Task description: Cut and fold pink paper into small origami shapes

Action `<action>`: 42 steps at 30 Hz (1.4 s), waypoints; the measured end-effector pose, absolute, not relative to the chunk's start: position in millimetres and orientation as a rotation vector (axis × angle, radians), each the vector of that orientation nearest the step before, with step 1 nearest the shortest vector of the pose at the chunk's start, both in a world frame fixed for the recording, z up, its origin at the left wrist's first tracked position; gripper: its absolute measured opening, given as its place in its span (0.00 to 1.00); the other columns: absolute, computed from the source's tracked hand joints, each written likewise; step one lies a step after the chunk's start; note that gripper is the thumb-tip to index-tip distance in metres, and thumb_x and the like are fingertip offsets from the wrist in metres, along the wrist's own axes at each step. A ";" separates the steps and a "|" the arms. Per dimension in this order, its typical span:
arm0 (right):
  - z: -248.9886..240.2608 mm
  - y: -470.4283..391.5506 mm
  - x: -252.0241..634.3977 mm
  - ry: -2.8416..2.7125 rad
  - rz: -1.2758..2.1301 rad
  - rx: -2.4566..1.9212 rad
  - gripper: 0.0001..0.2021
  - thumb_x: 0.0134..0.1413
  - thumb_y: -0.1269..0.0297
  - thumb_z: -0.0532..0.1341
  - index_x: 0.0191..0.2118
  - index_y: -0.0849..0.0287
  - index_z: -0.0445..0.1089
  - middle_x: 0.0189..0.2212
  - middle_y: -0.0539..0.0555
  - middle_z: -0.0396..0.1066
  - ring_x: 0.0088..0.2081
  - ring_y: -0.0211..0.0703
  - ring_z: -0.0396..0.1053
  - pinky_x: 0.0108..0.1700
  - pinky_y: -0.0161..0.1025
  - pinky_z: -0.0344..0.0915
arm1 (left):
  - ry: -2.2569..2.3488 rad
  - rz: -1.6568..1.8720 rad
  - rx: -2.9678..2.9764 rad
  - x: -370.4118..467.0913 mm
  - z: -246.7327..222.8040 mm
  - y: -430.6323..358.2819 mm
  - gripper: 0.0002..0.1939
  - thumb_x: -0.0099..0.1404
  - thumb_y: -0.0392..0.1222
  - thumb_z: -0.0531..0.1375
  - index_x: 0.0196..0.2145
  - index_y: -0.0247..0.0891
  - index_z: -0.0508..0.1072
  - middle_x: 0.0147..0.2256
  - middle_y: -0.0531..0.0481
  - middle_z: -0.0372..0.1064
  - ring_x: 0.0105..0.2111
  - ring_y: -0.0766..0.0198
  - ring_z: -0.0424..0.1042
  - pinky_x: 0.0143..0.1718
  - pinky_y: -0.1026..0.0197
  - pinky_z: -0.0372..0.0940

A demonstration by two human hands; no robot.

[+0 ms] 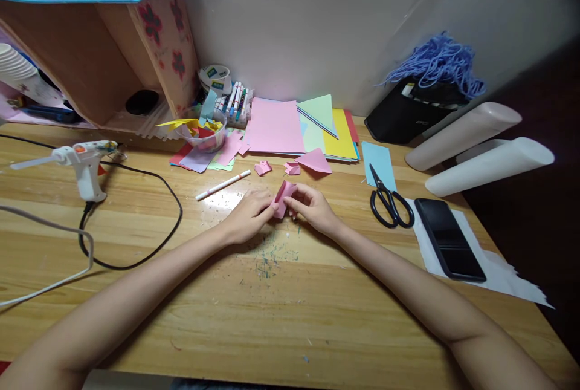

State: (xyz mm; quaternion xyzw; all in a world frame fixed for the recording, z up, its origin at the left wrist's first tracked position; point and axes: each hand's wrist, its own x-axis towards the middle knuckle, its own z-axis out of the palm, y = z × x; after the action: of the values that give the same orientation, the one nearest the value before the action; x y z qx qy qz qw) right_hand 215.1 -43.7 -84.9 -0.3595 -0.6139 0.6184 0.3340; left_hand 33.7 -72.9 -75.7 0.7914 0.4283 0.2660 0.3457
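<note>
Between my two hands, just above the wooden table, is a folded piece of pink paper (284, 195). My left hand (251, 216) pinches its left side with the thumb in front. From the right, my right hand (312, 207) grips the other side between thumb and fingers. The paper stands partly open along a fold. Just beyond it lie two small folded pink paper pieces, one to the left (263, 168) and one to the right (292, 169). Behind the right one is a pink paper triangle (316, 161). A white and pink marker (223, 185) rests beyond my left hand.
A white glue gun (86, 166) with a looping black cord stands at left. Black-handled scissors (388, 199) and a phone (448, 239) lie at right, near two white tubes (489, 166). Coloured paper sheets (276, 127), a bowl of scraps (203, 133) and a cardboard box (167, 57) are behind.
</note>
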 end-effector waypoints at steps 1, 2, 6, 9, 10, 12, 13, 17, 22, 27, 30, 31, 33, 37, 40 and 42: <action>-84.4 -44.0 215.3 -1.611 1.608 -0.940 0.12 0.48 0.55 0.62 0.32 0.59 0.64 0.25 0.48 0.64 0.22 0.33 0.60 0.25 0.33 0.60 | 1.116 0.710 2.020 33.0 -77.1 -72.8 0.19 0.67 0.45 0.42 0.37 0.38 0.71 0.39 0.47 0.70 0.42 0.58 0.65 0.48 0.55 0.54; -84.3 -44.1 215.8 -1.618 1.607 -0.934 0.12 0.48 0.55 0.61 0.32 0.59 0.64 0.25 0.48 0.64 0.23 0.33 0.61 0.25 0.33 0.60 | 1.129 0.722 1.976 32.3 -78.4 -72.7 0.19 0.67 0.45 0.43 0.37 0.38 0.71 0.39 0.47 0.70 0.42 0.58 0.65 0.48 0.56 0.55; -87.6 -44.0 218.1 -1.683 1.625 -0.882 0.10 0.50 0.58 0.60 0.32 0.59 0.63 0.24 0.48 0.62 0.24 0.34 0.61 0.27 0.34 0.61 | 1.238 0.721 1.770 30.9 -81.0 -74.1 0.17 0.64 0.46 0.47 0.28 0.34 0.70 0.29 0.50 0.68 0.30 0.62 0.65 0.34 0.62 0.59; -91.4 -43.7 218.3 -1.700 1.591 -0.871 0.07 0.50 0.61 0.59 0.31 0.59 0.62 0.26 0.48 0.63 0.26 0.34 0.61 0.28 0.33 0.61 | 1.265 0.744 1.692 32.1 -79.7 -76.0 0.17 0.61 0.49 0.52 0.25 0.32 0.69 0.25 0.52 0.65 0.26 0.66 0.62 0.27 0.65 0.56; -92.2 -43.6 218.0 -1.678 1.575 -0.881 0.07 0.50 0.62 0.59 0.31 0.59 0.62 0.26 0.48 0.62 0.26 0.34 0.61 0.29 0.33 0.60 | 1.270 0.759 1.661 32.8 -79.1 -76.4 0.17 0.61 0.49 0.53 0.26 0.32 0.69 0.25 0.52 0.65 0.25 0.66 0.62 0.26 0.66 0.55; -92.5 -43.4 217.4 -1.606 1.542 -0.901 0.08 0.50 0.62 0.59 0.35 0.58 0.60 0.25 0.47 0.62 0.25 0.33 0.61 0.28 0.32 0.60 | 1.296 0.789 1.583 34.2 -77.9 -76.5 0.17 0.60 0.50 0.53 0.27 0.32 0.70 0.24 0.52 0.65 0.24 0.67 0.61 0.25 0.66 0.56; -92.0 -43.3 217.1 -1.576 1.524 -0.907 0.10 0.51 0.62 0.59 0.38 0.57 0.59 0.25 0.46 0.61 0.25 0.33 0.61 0.27 0.32 0.60 | 1.307 0.800 1.547 34.7 -77.5 -76.2 0.17 0.60 0.50 0.54 0.29 0.32 0.71 0.24 0.52 0.65 0.24 0.67 0.62 0.25 0.66 0.56; -88.7 -43.9 218.3 -1.610 1.371 -0.920 0.20 0.52 0.65 0.59 0.51 0.51 0.55 0.28 0.48 0.63 0.27 0.35 0.62 0.28 0.33 0.61 | 1.286 0.869 1.459 34.8 -77.3 -74.1 0.16 0.58 0.48 0.58 0.37 0.32 0.71 0.29 0.50 0.69 0.27 0.66 0.65 0.27 0.65 0.60; -90.1 -43.7 222.9 -1.794 1.292 -0.894 0.11 0.56 0.69 0.50 0.38 0.55 0.70 0.33 0.52 0.64 0.28 0.35 0.64 0.28 0.34 0.63 | 1.072 0.908 1.272 34.0 -79.8 -72.7 0.17 0.62 0.50 0.54 0.36 0.31 0.70 0.29 0.45 0.71 0.27 0.64 0.69 0.29 0.63 0.64; -88.5 -42.0 221.9 -1.852 1.173 -0.878 0.13 0.52 0.73 0.54 0.40 0.54 0.71 0.39 0.54 0.68 0.39 0.41 0.67 0.36 0.38 0.66 | 0.990 0.900 1.140 32.7 -81.0 -72.6 0.19 0.62 0.52 0.53 0.35 0.30 0.69 0.30 0.43 0.71 0.28 0.63 0.70 0.30 0.62 0.65; -86.2 -41.6 220.8 -1.895 1.082 -0.851 0.11 0.48 0.72 0.59 0.39 0.54 0.72 0.39 0.53 0.70 0.43 0.43 0.67 0.46 0.43 0.64 | 1.113 0.889 1.235 30.6 -80.8 -72.4 0.19 0.61 0.52 0.54 0.35 0.30 0.71 0.31 0.44 0.72 0.29 0.63 0.69 0.30 0.63 0.63; -85.8 -41.6 220.8 -1.895 1.077 -0.848 0.10 0.48 0.72 0.60 0.38 0.54 0.72 0.38 0.53 0.71 0.42 0.43 0.67 0.46 0.44 0.63 | 1.143 0.885 1.258 30.0 -80.9 -72.3 0.20 0.61 0.53 0.54 0.35 0.31 0.72 0.32 0.45 0.72 0.30 0.63 0.69 0.30 0.63 0.63; -85.6 -41.6 221.5 -1.876 1.093 -0.848 0.08 0.48 0.71 0.61 0.36 0.54 0.73 0.36 0.53 0.71 0.41 0.43 0.68 0.45 0.44 0.64 | 1.167 0.877 1.279 29.1 -81.8 -72.0 0.19 0.60 0.53 0.55 0.37 0.32 0.72 0.34 0.45 0.72 0.32 0.62 0.69 0.32 0.63 0.62; -85.8 -41.3 223.0 -1.840 1.144 -0.844 0.03 0.49 0.68 0.61 0.32 0.55 0.72 0.34 0.53 0.71 0.39 0.44 0.68 0.43 0.44 0.65 | 1.193 0.924 1.304 28.8 -83.8 -70.8 0.18 0.57 0.50 0.59 0.39 0.33 0.72 0.35 0.46 0.72 0.32 0.63 0.68 0.31 0.63 0.61; -85.5 -41.0 222.6 -1.811 1.184 -0.862 0.03 0.49 0.64 0.62 0.31 0.56 0.70 0.33 0.53 0.71 0.38 0.43 0.68 0.41 0.43 0.66 | 1.164 0.947 1.309 29.3 -83.2 -70.4 0.18 0.57 0.48 0.59 0.40 0.33 0.72 0.34 0.46 0.71 0.30 0.64 0.67 0.31 0.63 0.61; -85.6 -41.1 221.6 -1.775 1.241 -0.877 0.05 0.50 0.61 0.61 0.30 0.57 0.69 0.33 0.53 0.70 0.37 0.43 0.68 0.39 0.41 0.66 | 1.120 0.942 1.302 30.1 -81.7 -70.9 0.18 0.59 0.49 0.58 0.40 0.32 0.73 0.31 0.46 0.71 0.29 0.65 0.67 0.31 0.63 0.61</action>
State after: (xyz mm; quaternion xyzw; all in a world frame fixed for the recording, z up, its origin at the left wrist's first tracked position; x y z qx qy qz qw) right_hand 221.6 -41.1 -85.6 -0.3453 -0.6988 0.4888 0.3917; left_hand 30.1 -70.9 -81.7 0.5518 0.4746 0.3994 0.5575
